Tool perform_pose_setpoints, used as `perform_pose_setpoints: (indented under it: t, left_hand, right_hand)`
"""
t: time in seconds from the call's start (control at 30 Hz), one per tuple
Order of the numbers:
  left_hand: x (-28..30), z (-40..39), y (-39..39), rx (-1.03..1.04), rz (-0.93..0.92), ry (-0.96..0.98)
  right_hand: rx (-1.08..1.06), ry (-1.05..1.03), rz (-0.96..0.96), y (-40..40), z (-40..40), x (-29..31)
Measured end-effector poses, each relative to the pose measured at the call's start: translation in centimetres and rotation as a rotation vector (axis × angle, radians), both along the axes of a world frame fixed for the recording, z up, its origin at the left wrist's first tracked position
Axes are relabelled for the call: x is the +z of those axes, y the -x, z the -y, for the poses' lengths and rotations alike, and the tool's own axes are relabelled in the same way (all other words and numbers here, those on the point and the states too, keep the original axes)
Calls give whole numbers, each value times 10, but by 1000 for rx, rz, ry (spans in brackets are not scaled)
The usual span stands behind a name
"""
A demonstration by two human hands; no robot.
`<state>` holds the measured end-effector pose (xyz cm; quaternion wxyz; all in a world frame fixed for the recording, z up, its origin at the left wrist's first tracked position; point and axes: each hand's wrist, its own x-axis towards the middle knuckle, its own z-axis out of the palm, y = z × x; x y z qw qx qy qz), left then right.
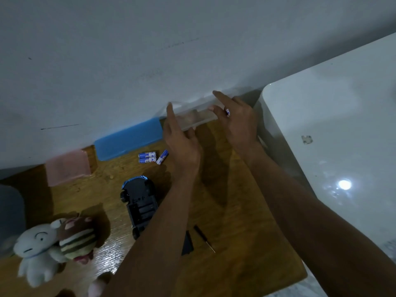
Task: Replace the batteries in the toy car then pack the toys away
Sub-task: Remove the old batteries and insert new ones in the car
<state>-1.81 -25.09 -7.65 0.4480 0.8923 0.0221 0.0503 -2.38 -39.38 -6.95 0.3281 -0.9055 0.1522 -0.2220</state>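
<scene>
Battery step. Left hand (pixel 185 144) spread on clear box (pixel 194 116) by wall. Right hand (pixel 237 123) pinches battery (pixel 227 112). Toy car (pixel 140 203) upside down, slots empty. Next: put batteries in car.

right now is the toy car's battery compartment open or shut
Open. The toy car lies upside down, its slots bare and seemingly empty; the dark cover lies apart beside the screwdriver.

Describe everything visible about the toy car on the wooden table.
The blue-bodied plastic toy car lies upside down on the wooden table, black underside up. Its battery compartment is open, its slots apparently empty. Black wheels show along its left side. The left forearm crosses over its near right part, hiding it; contact is unclear. Neither hand holds it.
</scene>
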Motion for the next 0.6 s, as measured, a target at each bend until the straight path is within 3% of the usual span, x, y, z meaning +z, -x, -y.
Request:
perform_pose_setpoints:
  t: [0.17,0.6]
  left_hand:
    - [-5,-7,0,-43,29,11]
    - [-8,-9,-8,-87,74,-15]
  right_hand:
    - [-71,1,-110,-17,1,15]
    - [163,445,105,-33,-4,-17]
